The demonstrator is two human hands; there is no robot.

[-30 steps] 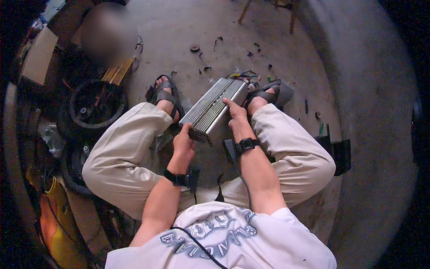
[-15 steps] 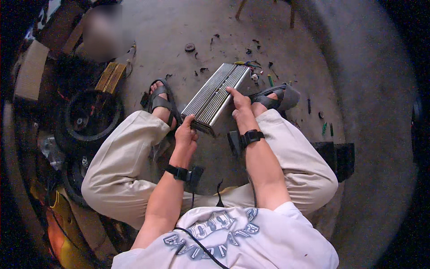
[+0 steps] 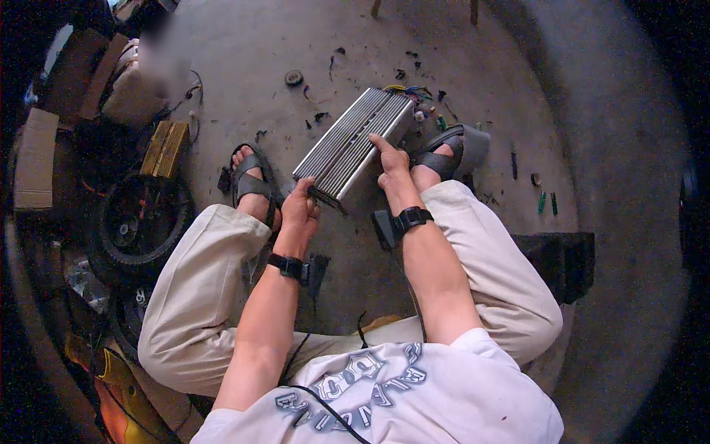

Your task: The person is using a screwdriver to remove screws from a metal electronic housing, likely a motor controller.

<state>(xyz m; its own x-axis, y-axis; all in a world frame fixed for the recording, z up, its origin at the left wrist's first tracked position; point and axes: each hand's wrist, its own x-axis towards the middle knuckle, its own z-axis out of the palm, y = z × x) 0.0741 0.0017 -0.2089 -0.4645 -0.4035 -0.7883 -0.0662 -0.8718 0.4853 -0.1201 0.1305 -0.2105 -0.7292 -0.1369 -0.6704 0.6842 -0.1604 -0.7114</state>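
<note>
Between my feet I hold a silver motor controller (image 3: 353,144), a long finned metal box. It is tilted, its far end toward the upper right. Coloured wires (image 3: 416,93) come out at that far end. My left hand (image 3: 298,214) is closed on the near left corner, thumb on top of the fins. My right hand (image 3: 392,160) grips the right long side, with a digit lying on the top face. The undersides of both grips are hidden by the box and the hands.
A yellow finned box (image 3: 165,148) rests by a black-tyred wheel (image 3: 140,226) on the left. Cardboard (image 3: 35,159) stands farther left. On the floor lie a small round part (image 3: 293,78), wire scraps and green pieces (image 3: 554,203). A black box (image 3: 556,263) is beside my right knee.
Both hands still hold the motor controller, which sits slightly higher and farther left in view. The whole view has shifted a little, with my left foot lower and farther left.
</note>
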